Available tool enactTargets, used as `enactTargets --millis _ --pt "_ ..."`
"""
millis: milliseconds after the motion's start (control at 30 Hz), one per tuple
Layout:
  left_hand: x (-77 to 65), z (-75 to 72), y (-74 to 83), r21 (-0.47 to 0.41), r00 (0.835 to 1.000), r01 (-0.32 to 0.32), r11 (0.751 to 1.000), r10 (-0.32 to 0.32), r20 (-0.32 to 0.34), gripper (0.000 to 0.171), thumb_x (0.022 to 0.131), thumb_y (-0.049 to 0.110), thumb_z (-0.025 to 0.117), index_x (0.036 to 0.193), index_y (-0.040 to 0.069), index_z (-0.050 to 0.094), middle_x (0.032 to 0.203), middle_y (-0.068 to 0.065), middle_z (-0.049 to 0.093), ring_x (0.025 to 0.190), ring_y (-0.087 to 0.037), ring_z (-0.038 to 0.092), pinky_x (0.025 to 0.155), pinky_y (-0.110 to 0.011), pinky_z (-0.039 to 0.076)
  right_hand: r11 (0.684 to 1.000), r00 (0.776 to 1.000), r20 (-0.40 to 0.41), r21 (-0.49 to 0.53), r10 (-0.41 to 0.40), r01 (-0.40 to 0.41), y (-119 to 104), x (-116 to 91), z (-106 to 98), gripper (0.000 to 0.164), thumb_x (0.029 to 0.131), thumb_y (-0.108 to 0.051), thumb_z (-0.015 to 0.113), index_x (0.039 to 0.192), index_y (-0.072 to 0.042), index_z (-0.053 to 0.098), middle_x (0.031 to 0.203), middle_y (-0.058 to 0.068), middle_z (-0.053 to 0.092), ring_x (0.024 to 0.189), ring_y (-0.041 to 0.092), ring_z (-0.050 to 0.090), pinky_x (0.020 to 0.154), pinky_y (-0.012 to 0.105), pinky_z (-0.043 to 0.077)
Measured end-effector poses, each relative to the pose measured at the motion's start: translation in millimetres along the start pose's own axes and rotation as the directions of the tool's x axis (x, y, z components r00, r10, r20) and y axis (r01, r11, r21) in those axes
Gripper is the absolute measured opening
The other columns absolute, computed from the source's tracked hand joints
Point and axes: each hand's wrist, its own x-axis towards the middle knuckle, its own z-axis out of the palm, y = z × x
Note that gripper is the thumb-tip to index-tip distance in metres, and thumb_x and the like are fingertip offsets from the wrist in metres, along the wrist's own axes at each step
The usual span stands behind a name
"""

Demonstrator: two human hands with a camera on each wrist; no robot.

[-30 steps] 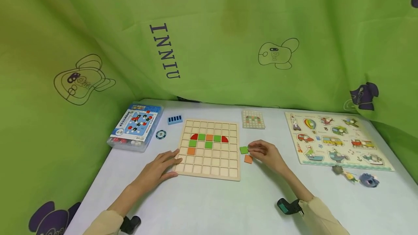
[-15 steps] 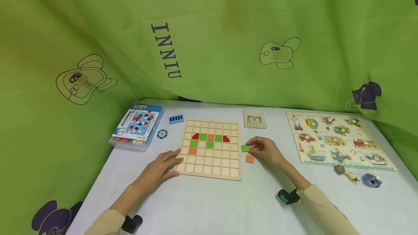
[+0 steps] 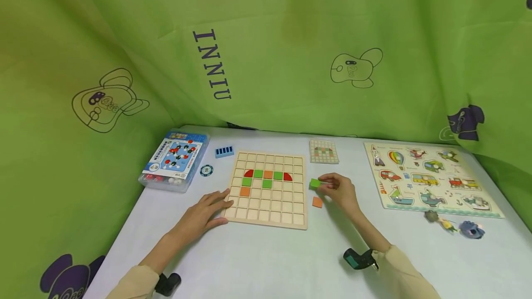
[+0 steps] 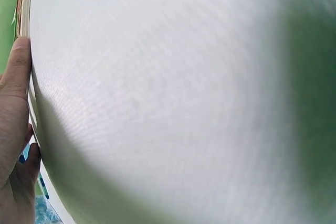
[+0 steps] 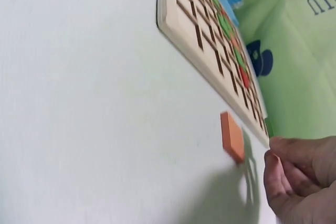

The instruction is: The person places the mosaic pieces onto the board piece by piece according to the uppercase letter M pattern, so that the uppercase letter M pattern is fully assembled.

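A wooden grid board [image 3: 270, 206] lies mid-table, with red quarter-round, green and orange tiles set in its upper cells. My left hand [image 3: 205, 211] rests at the board's left edge, fingers relaxed over the rim; the left wrist view shows the thumb [image 4: 20, 59] along that edge. Just off the board's right side, my right hand [image 3: 338, 193] pinches a green square tile [image 3: 315, 183] between thumb and fingertips. A loose orange tile [image 3: 317, 202] lies on the table below it, also plain in the right wrist view, where the green tile [image 5: 269, 127] is mostly hidden behind the fingertips.
Behind the board lies a small pattern card [image 3: 323, 152]. A vehicle peg puzzle [image 3: 432, 179] and small figures [image 3: 471, 230] sit at right. At left are a boxed molecule set [image 3: 174, 158], a poker chip [image 3: 206, 170] and a blue slotted block [image 3: 224, 152].
My right hand has picked up the green tile and tilted it up, slightly away from the orange tile. The left hand has stayed on the board's edge.
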Motion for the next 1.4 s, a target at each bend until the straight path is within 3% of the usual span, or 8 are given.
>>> enactTargets --millis 233,600,933,1400 --pt "-1.0 -1.2 1.2 -0.004 1.000 0.002 1.000 -0.002 0.000 0.047 0.089 0.036 0.066 0.131 0.015 0.060 0.150 -0.005 0.039 0.133 -0.035 0.039 0.094 -0.057 0.045 0.999 0.999 0.014 0.032 0.038 -0.039 -9.1 -0.8 16.6 0.025 0.077 0.006 0.075 0.101 0.006 0.067 0.102 0.021 0.070 0.087 0.031 0.069 0.068 0.019 0.055" --pt "-1.5 -0.2 2.9 -0.005 1.000 0.017 1.000 -0.017 0.010 0.048 0.090 0.036 0.065 0.132 0.016 0.058 0.150 -0.005 0.038 0.133 -0.035 0.038 0.093 -0.057 0.046 0.999 0.998 0.047 0.013 -0.045 0.045 -22.5 4.4 45.1 0.025 0.075 0.010 0.075 0.098 0.005 0.068 0.096 0.018 0.070 0.081 0.025 0.067 0.072 0.026 0.057" --pt "-0.4 0.2 1.0 0.007 1.000 0.015 1.000 -0.015 0.010 0.048 0.090 0.037 0.065 0.133 0.016 0.058 0.151 -0.003 0.038 0.134 -0.033 0.038 0.092 -0.056 0.047 0.995 0.993 0.063 0.012 -0.099 0.099 -22.0 9.7 53.7 0.026 0.073 0.012 0.075 0.097 0.005 0.068 0.095 0.018 0.070 0.079 0.024 0.067 0.071 0.027 0.057" --pt "-0.6 1.1 0.1 -0.002 1.000 0.023 1.000 -0.023 0.009 0.048 0.090 0.039 0.064 0.133 0.018 0.058 0.151 -0.003 0.038 0.134 -0.033 0.037 0.093 -0.057 0.046 0.993 0.990 0.098 0.067 -0.105 0.098 -25.9 10.9 57.6 0.027 0.075 0.013 0.074 0.100 0.007 0.066 0.097 0.019 0.069 0.081 0.028 0.068 0.071 0.025 0.056"
